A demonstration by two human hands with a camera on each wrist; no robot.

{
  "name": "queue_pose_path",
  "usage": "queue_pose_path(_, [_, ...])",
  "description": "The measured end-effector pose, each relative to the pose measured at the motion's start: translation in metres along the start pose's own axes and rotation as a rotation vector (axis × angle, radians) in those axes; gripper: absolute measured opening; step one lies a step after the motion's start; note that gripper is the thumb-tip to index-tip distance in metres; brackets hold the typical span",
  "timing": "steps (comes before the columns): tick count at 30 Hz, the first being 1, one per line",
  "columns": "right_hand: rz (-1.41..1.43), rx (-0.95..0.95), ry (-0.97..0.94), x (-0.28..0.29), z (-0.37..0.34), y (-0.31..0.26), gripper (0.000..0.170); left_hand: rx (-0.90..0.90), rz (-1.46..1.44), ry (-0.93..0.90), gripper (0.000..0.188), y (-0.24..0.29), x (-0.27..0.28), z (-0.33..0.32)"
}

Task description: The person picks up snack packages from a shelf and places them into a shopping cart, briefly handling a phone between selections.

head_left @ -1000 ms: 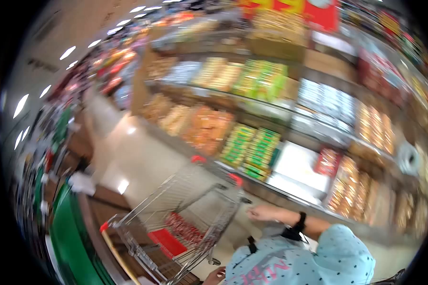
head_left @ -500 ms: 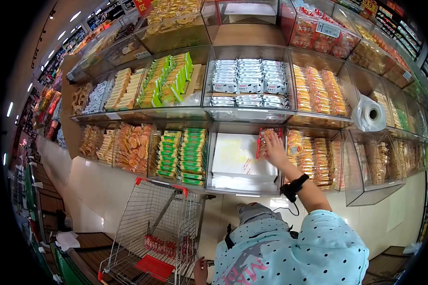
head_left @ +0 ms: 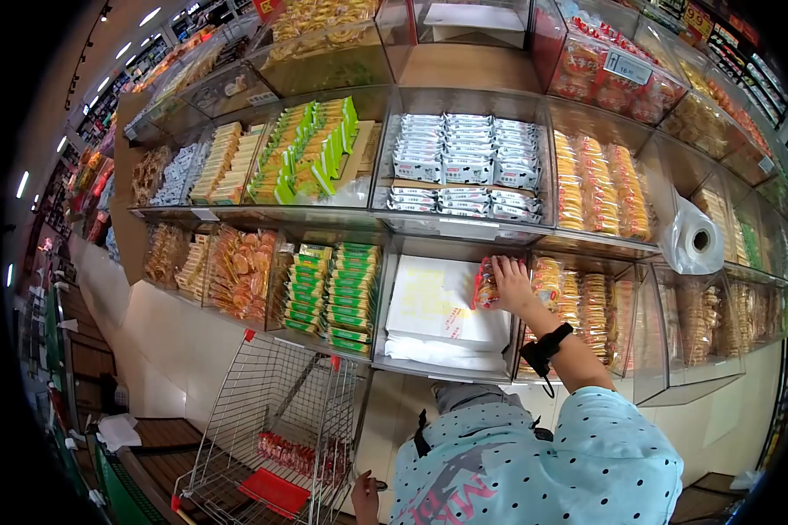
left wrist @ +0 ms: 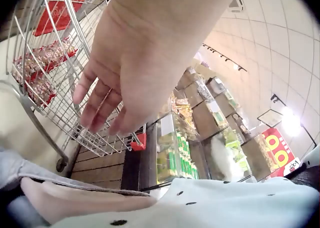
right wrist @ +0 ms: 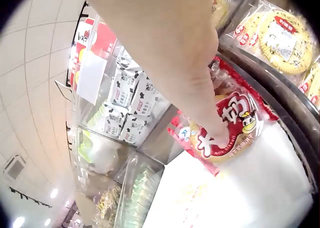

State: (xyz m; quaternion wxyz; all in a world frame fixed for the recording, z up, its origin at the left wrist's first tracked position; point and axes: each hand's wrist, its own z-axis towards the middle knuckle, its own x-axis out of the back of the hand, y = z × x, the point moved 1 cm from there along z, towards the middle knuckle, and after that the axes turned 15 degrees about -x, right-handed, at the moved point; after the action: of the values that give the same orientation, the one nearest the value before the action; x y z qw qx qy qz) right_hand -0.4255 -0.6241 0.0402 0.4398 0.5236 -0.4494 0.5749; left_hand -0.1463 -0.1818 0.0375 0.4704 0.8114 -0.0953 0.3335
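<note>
Already, red packs [head_left: 286, 453] lie in the cart [head_left: 250, 336] near the loose, empty fingers of the left hand [head_left: 365, 499]; the red packet [head_left: 484, 285], gripped under the fingers of the right hand [head_left: 512, 287], is not yet out of its bin [head_left: 446, 375]. Only the right wrist view shows its printed cow [right wrist: 248, 122], near a fingertip.

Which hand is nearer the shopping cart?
Left. The left hand is right beside the shopping cart; the right hand is in the bin, on the red milk biscuit packet.
</note>
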Motion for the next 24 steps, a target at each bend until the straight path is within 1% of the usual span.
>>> queue_pose_path(1, [-0.014,-0.015,-0.025,0.001,0.000,-0.001,0.098,-0.001,0.016,-0.013,0.025,-0.001,0.000,0.001])
queue_pose_path(3, [-0.010,0.034,0.027,0.003,0.000,-0.002,0.094,-0.001,0.044,-0.040,0.026,0.000,-0.001,0.003])
queue_pose_path(7, [0.067,0.116,0.106,-0.010,-0.003,0.003,0.084,0.097,0.015,-0.042,0.025,0.011,-0.005,0.007])
queue_pose_path(9, [0.057,0.129,0.036,-0.013,-0.002,0.006,0.083,0.127,-0.037,-0.025,0.025,0.007,-0.009,0.006])
queue_pose_path(13, [0.060,0.139,-0.047,-0.013,0.001,0.005,0.083,0.072,0.012,-0.046,0.025,0.003,-0.015,0.006])
queue_pose_path(15, [0.094,0.147,-0.018,-0.013,0.003,0.003,0.082,0.047,0.031,-0.063,0.025,0.015,-0.014,0.007])
queue_pose_path(18, [0.088,0.161,0.060,-0.015,0.004,0.000,0.081,0.044,-0.062,-0.045,0.025,-0.002,-0.026,0.010])
queue_pose_path(19, [0.078,0.168,0.092,-0.016,0.004,-0.002,0.080,0.026,-0.038,-0.042,0.025,-0.005,-0.029,0.009])
queue_pose_path(21, [0.098,0.138,0.074,-0.016,0.002,-0.004,0.078,-0.008,0.013,-0.037,0.024,0.016,-0.025,0.012])
queue_pose_path(22, [0.106,0.125,0.064,-0.015,0.003,-0.005,0.078,-0.020,0.017,-0.048,0.024,0.015,-0.026,0.012])
queue_pose_path(24, [0.124,0.109,-0.027,-0.012,0.004,-0.005,0.077,-0.041,0.024,-0.073,0.023,0.010,-0.027,0.011])
